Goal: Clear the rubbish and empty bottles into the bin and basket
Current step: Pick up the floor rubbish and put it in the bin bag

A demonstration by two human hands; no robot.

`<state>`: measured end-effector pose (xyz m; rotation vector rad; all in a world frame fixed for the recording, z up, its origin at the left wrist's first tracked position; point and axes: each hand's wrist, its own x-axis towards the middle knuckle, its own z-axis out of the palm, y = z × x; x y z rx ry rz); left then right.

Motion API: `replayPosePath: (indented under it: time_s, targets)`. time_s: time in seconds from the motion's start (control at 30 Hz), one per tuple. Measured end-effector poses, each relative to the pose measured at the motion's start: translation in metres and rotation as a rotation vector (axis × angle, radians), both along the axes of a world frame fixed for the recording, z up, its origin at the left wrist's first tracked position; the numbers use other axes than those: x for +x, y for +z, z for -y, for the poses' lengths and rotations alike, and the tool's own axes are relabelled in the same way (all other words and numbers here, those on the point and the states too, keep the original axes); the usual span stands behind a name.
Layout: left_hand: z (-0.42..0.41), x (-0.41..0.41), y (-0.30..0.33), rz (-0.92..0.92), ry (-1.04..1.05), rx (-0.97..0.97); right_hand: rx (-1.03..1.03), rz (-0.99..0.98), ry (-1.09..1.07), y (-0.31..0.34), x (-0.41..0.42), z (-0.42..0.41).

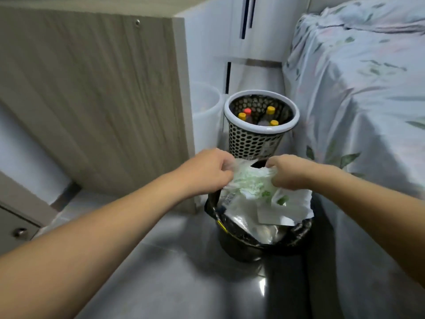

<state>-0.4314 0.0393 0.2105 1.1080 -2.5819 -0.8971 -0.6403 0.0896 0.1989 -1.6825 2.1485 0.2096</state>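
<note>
So both hands are bunched on the same crumpled white-and-green plastic bag, left hand on its left edge, right hand on its right, right over the black-lined bin stuffed with wrappers. Just beyond it, the perforated basket holds capped bottles, beside the bed.

Bin wedged between bed and wooden panel (basket behind); floor in front open.
</note>
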Motion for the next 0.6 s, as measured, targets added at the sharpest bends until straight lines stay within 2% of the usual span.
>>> replayPosePath:
  time_s: [0.07,0.23,0.3,0.5,0.6]
  targets:
    - [-0.004,-0.022,-0.017,0.076,-0.013,-0.061,-0.033,0.088,-0.055,-0.023,-0.010,-0.010]
    - [-0.010,-0.059,-0.063,0.289,-0.120,-0.192,0.174,0.258,-0.135,-0.043,-0.014,-0.010]
    - [-0.011,-0.066,-0.075,0.337,-0.141,-0.169,0.205,0.355,-0.180,-0.042,-0.016,-0.007]
    - [-0.006,-0.068,-0.089,0.486,-0.281,0.133,0.309,0.159,-0.166,-0.073,-0.023,-0.010]
    - [0.003,-0.069,-0.093,0.410,-0.232,0.323,0.288,0.141,-0.183,-0.084,-0.024,-0.006]
